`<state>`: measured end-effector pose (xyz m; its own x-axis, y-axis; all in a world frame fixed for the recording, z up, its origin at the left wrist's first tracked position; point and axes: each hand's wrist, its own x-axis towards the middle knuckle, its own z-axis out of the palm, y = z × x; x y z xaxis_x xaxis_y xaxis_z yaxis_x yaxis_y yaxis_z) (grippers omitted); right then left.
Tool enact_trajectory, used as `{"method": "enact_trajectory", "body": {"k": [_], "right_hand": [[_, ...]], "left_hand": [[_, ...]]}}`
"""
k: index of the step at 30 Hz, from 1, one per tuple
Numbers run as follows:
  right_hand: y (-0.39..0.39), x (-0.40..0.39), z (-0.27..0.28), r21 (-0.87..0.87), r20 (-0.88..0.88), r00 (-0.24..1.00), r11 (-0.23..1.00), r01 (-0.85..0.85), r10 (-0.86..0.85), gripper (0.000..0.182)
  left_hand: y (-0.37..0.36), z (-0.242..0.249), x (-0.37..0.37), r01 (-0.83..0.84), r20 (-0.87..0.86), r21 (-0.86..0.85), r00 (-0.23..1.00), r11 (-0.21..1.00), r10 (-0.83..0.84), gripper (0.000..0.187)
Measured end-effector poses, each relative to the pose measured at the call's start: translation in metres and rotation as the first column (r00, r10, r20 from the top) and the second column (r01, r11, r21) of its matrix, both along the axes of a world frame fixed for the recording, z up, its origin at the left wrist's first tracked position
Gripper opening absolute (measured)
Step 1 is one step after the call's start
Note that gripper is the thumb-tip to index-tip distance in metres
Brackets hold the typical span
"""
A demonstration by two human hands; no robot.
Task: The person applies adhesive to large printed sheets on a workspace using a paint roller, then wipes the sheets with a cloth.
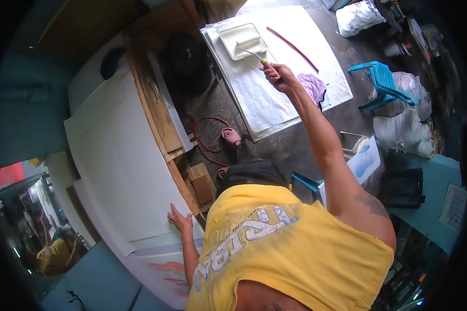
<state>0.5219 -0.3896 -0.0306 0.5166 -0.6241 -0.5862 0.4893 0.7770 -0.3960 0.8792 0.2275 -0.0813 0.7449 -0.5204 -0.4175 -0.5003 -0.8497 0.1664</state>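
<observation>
My right hand (279, 78) is wrapped round the yellow handle of a paint roller (248, 41). The roller's white sleeve rests in a pale paint tray (232, 52), which lies on a white sheet-covered surface (254, 101). A purple cloth (312, 88) lies just past my right wrist, and a thin red strip (293, 49) is to the right of the tray. On the other side, my left hand (180, 218) has its fingers spread at the edge of a large white sheet (124, 160) on a table. It holds nothing.
A blue plastic stool (377, 83) stands at the right near stuffed plastic bags (403, 132). A dark fan (186, 54) is between the two work surfaces. A reddish cord (205, 147) runs over the floor by my pink slippers (231, 136). A cardboard box (202, 184) sits below the table.
</observation>
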Motion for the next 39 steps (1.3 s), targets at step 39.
{"method": "enact_trajectory", "body": {"k": [39], "right_hand": [[0.038,0.002,-0.029,-0.412,-0.829,0.512,0.865,-0.285,-0.226,0.036]], "left_hand": [[0.002,0.0,-0.002,-0.06,-0.014,-0.03,0.998,0.998,0.06,0.117]]}}
